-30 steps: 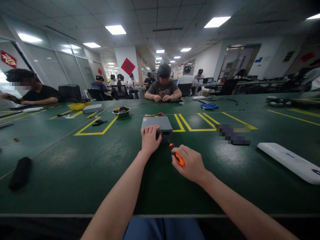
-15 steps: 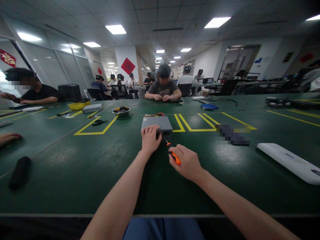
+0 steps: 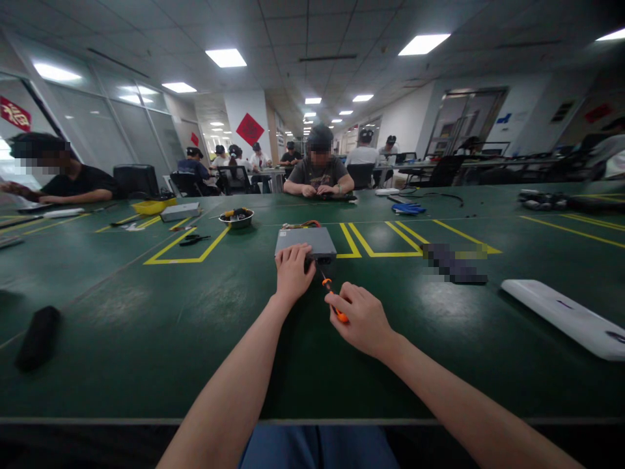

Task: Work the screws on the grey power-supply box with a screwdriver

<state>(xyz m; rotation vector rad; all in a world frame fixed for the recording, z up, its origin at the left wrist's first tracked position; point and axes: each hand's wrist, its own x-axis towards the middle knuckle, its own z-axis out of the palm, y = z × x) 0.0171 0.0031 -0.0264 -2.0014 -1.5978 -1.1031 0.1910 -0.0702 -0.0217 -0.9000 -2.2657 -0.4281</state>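
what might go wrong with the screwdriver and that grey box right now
The thin shaft of the orange-and-black screwdriver in the right hand points toward the near side of the grey rectangular metal box, close to the left hand; a slip could jab that hand. Also, the box has only the left hand on it and might slide across the smooth green tabletop if pushed.

Smooth green worktop point(image 3: 146, 371) with straight yellow tape strips point(image 3: 176, 262); flat grey metal box point(image 3: 305, 240) sits mid-surface, thin coloured wires point(image 3: 312, 223) at its far edge. Left: round silver metal bowl point(image 3: 238, 225), small black tool point(image 3: 194, 240), shallow yellow tray point(image 3: 155, 208), second grey box point(image 3: 180, 212) just beside it, elongated black block point(image 3: 39, 339) nearer. Right: crumpled blue bundle point(image 3: 408, 208), long white rounded slab point(image 3: 561, 316), dark blurred-out item point(image 3: 456, 266) between them.
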